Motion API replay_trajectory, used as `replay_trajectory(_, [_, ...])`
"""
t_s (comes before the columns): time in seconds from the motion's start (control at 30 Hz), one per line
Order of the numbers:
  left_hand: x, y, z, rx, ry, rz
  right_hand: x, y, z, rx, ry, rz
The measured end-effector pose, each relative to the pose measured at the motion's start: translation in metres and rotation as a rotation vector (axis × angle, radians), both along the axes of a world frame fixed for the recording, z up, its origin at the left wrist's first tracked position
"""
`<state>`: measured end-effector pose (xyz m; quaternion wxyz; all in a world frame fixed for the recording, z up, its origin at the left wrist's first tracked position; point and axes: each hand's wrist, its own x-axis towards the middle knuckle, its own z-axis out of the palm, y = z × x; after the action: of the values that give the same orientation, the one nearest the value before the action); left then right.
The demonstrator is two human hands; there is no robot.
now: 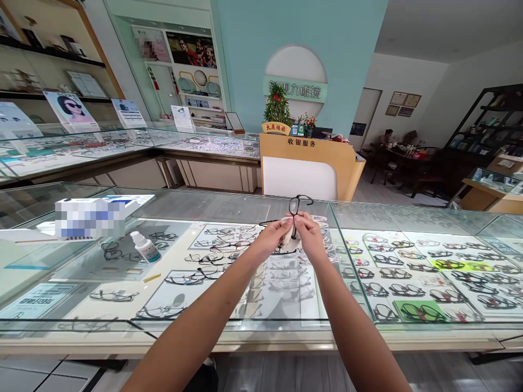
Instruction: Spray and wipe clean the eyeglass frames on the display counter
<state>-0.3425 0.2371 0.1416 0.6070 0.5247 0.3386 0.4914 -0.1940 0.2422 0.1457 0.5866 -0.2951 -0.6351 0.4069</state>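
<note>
Both hands meet above a glass display case, around a pair of black-framed glasses (295, 205) and a pale cloth (289, 242). My left hand (273, 237) has its fingers closed on the cloth against the frame. Pinched together, the fingers of my right hand (309, 233) grip the glasses near their middle. One lens stands upright above the fingertips; the other is mostly hidden by the hands and cloth. A white spray bottle (146, 247) with a teal label stands on the glass to the left, near a small yellow strip (152, 277).
Rows of glasses lie inside the glass case (314, 340). White and blue boxes (87, 218) sit on its left part. Beyond are a wooden service counter (312, 158) with a plant (278, 103), more display cases, and people seated at a table at the back right.
</note>
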Motion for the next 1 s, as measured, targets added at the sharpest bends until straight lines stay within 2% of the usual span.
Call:
replay_trajectory(0.27, [0.002, -0.005, 0.007, -0.030, -0.081, -0.003, -0.002, -0.001, 0.000, -0.048, 0.055, 0.014])
replay_trajectory(0.43, [0.000, -0.006, 0.008, -0.033, -0.040, -0.011, -0.001, 0.000, -0.002, -0.154, 0.150, 0.033])
replay_trajectory(0.57, [0.001, -0.007, 0.007, -0.012, -0.046, -0.011, -0.002, 0.001, -0.003, -0.173, 0.166, 0.034])
replay_trajectory(0.83, [0.011, -0.006, 0.004, 0.051, -0.096, 0.193, -0.004, -0.001, -0.001, -0.040, 0.037, 0.050])
replay_trajectory(1.0, [0.010, -0.003, 0.000, 0.025, -0.103, 0.272, -0.005, 0.000, -0.001, 0.024, 0.012, 0.072])
